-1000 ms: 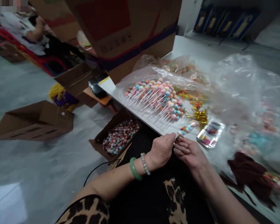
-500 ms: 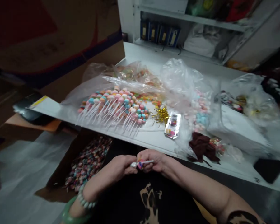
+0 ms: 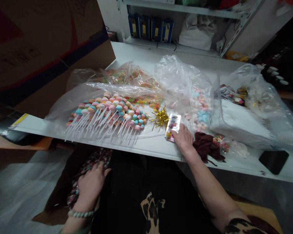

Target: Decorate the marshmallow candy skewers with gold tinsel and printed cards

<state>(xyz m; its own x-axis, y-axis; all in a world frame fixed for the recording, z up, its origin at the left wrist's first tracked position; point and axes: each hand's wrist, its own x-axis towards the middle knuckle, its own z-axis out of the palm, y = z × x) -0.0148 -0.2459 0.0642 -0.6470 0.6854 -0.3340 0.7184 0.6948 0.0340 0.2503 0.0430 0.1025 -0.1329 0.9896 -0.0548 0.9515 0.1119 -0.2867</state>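
Note:
My left hand (image 3: 92,182) is over the box of small wrapped lollipops (image 3: 88,162), palm down with its fingers apart. Nothing shows in it. Across the table, my right hand (image 3: 183,138) touches the stack of printed wrappers (image 3: 173,126), fingers bent onto its right edge. Gold twist ties (image 3: 161,117) lie just left of that stack. Farther left, rows of pastel candy balls on white sticks (image 3: 112,109) rest on clear plastic, sticks toward me.
A large cardboard box (image 3: 46,48) stands at the left. Clear bags of candy (image 3: 201,107), a brown cloth (image 3: 206,146), a plastic bin (image 3: 244,123) and a black phone-like object (image 3: 274,161) lie to the right. Binders (image 3: 151,28) stand on a shelf behind.
My hands have parted; the small wrapped lollipop they held is no longer seen. My left hand moved down-left to the box, my right hand up to the wrapper stack. The view shifted.

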